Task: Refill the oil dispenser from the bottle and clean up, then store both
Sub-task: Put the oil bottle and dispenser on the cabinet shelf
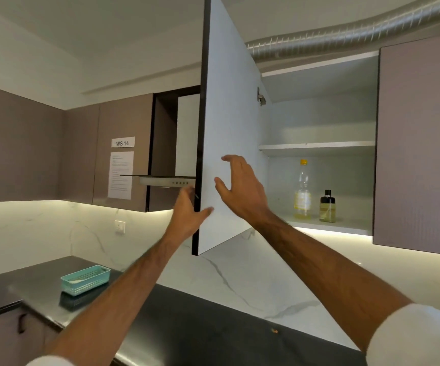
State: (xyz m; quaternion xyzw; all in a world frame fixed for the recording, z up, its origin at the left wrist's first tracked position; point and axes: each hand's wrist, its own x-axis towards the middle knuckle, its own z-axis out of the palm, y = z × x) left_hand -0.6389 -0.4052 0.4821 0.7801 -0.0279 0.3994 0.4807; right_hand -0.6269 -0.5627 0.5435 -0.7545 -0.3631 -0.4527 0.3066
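A tall clear oil bottle (303,191) with a yellow cap stands on the lower shelf of the wall cabinet. Right beside it stands the small oil dispenser (327,207) with a black top and yellow oil inside. The cabinet door (229,101) is swung wide. My left hand (187,215) grips the door's free edge near its bottom, thumb on the inner face. My right hand (240,188) hovers in front of the door's inner face with fingers spread, holding nothing.
A teal plastic basket (85,280) sits on the dark countertop (187,326) at lower left. The range hood (161,180) juts out behind the door. The cabinet's upper shelf (316,146) holds nothing. A closed cabinet door (419,143) stands to the right.
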